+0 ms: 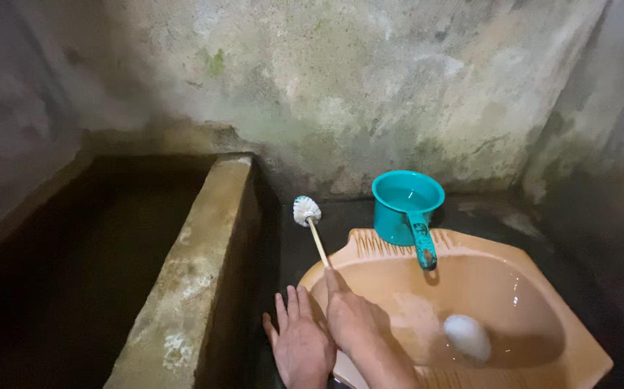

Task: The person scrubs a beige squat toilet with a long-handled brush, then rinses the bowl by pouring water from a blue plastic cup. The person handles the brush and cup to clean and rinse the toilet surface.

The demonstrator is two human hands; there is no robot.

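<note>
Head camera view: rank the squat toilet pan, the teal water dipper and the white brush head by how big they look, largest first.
1. Squat toilet pan, peach-coloured, by far the largest.
2. Teal water dipper, standing at the pan's far rim.
3. White brush head, smallest, on the stick held by the right hand.
The dipper and the brush head lie about equally far from the camera, so their order seems safe.

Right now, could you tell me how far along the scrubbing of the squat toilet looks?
Done: foam and water already lie in the squat toilet bowl, and the teal dipper stands at its rim. In hand: the right hand grips the toilet brush, head raised off the pan, while the left hand rests flat beside it. Left: the foam remains, unrinsed.
</note>
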